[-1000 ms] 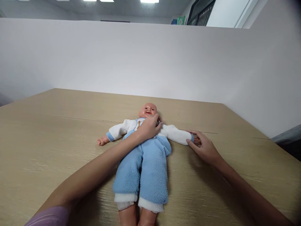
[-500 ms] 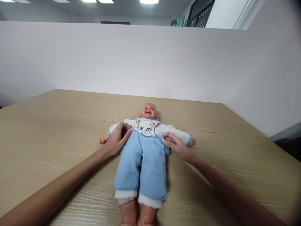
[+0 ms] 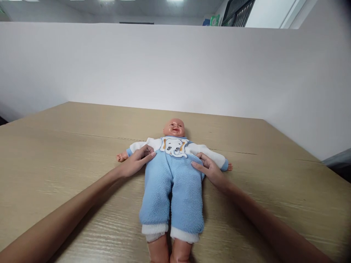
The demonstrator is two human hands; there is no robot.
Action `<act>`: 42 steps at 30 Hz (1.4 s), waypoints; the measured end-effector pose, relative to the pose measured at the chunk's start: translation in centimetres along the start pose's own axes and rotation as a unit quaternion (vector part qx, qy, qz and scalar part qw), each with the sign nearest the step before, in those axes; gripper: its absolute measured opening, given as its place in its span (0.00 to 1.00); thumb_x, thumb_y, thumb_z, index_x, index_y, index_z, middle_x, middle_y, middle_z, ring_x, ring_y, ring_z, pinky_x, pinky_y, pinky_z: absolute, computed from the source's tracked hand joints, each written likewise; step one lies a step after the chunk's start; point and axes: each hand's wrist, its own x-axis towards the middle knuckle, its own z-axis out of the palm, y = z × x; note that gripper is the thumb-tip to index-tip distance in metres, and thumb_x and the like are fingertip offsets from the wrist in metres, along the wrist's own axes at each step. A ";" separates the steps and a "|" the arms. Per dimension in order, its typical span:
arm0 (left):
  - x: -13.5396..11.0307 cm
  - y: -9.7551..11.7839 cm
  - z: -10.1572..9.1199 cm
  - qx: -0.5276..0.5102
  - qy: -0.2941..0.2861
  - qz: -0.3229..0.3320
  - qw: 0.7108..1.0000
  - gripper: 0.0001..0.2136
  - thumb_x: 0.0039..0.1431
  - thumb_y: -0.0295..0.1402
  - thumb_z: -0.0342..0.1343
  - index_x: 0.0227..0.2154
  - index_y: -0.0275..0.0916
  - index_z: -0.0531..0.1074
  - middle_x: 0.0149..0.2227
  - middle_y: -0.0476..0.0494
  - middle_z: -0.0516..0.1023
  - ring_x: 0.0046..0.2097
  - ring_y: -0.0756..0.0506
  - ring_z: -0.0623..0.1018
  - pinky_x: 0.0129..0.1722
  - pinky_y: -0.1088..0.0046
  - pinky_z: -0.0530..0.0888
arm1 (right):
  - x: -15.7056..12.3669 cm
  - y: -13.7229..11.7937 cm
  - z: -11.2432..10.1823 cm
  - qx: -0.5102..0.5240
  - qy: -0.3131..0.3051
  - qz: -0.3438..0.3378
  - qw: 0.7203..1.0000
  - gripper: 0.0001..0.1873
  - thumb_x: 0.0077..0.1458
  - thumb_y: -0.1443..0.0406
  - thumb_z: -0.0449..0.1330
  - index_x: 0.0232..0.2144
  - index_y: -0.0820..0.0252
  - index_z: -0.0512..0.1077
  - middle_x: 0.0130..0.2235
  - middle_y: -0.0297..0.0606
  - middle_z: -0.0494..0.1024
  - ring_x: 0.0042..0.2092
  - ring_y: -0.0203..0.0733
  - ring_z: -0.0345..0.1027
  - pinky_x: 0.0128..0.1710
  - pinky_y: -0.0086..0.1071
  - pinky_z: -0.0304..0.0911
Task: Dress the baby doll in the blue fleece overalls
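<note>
A baby doll (image 3: 174,128) lies on its back, head away from me and arms spread. It wears a white top (image 3: 211,153) with blue cuffs and an elephant patch (image 3: 174,147) on the chest. Its fleecy light-blue trousers (image 3: 171,182) have white hems, with the bare lower legs below and the feet cut off by the frame. My left hand (image 3: 139,160) closes on the left side of the trousers' waist, thumb on the cloth. At the opposite side, my right hand (image 3: 210,168) grips the waist too, its fingertips close to the doll's sleeve.
The wood-grain table (image 3: 68,153) has thin seams running across it. A white partition (image 3: 164,65) rises behind its far edge and along the right. Beyond the partition are ceiling lights, a dark barred window (image 3: 237,14) and a green package (image 3: 214,20).
Both hands have shifted slightly and their fingers sit closer on the trousers' waist. The doll's legs have moved a little to the right, and the view has shifted slightly.
</note>
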 end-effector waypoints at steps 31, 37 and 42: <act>6.5 7.8 5.7 0.195 0.061 0.307 0.930 0.10 0.74 0.40 0.54 0.47 0.40 0.72 0.52 0.37 0.77 0.57 0.36 0.72 0.63 0.54 0.67 | -2.7 1.0 -7.9 -0.560 0.198 -0.257 0.762 0.22 0.66 0.53 0.64 0.56 0.57 0.71 0.56 0.53 0.77 0.59 0.64 0.70 0.60 0.56 0.62; 11.4 9.8 9.8 0.286 -0.051 0.281 0.914 0.22 0.66 0.46 0.66 0.55 0.37 0.73 0.57 0.33 0.76 0.59 0.33 0.72 0.62 0.54 0.69 | -2.6 1.0 -10.9 -0.536 0.127 -0.237 0.800 0.23 0.61 0.55 0.68 0.55 0.56 0.76 0.54 0.49 0.84 0.53 0.62 0.76 0.56 0.55 0.67; 12.5 9.1 11.2 0.330 -0.068 0.259 0.905 0.35 0.55 0.45 0.74 0.62 0.38 0.69 0.60 0.33 0.77 0.60 0.31 0.72 0.59 0.52 0.69 | -3.9 -1.4 -7.8 -0.451 0.193 -0.246 0.836 0.19 0.56 0.57 0.73 0.49 0.53 0.80 0.47 0.44 0.85 0.47 0.58 0.79 0.49 0.49 0.73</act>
